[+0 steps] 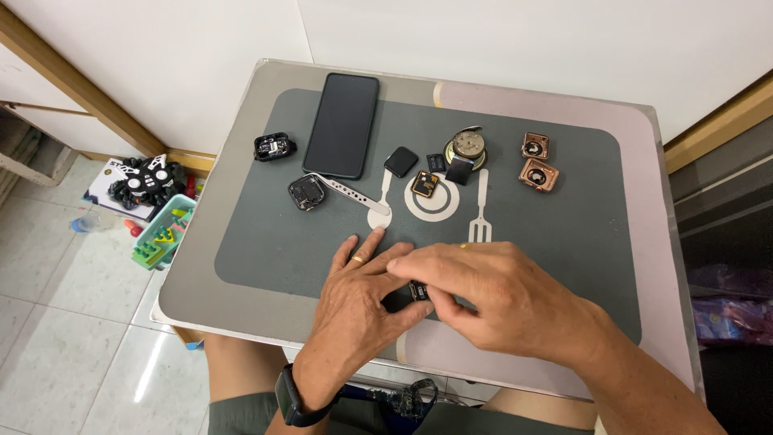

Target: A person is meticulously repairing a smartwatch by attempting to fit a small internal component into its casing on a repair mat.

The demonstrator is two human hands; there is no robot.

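Both my hands meet at the near edge of a grey mat (266, 242) on a small table. My left hand (354, 310), with a ring and a dark wristband, holds a small black watch part (409, 294) with thumb and fingers. My right hand (491, 294) pinches the same part from the right. Most of the part is hidden between my fingers.
Farther back on the mat lie a black phone (342, 123), a black watch case with a white strap (307, 192), another black case (274, 147), a black square screen (400, 161), a round metal part (467, 147) and two copper-coloured cases (536, 161). Toys sit on the floor at left (153, 209).
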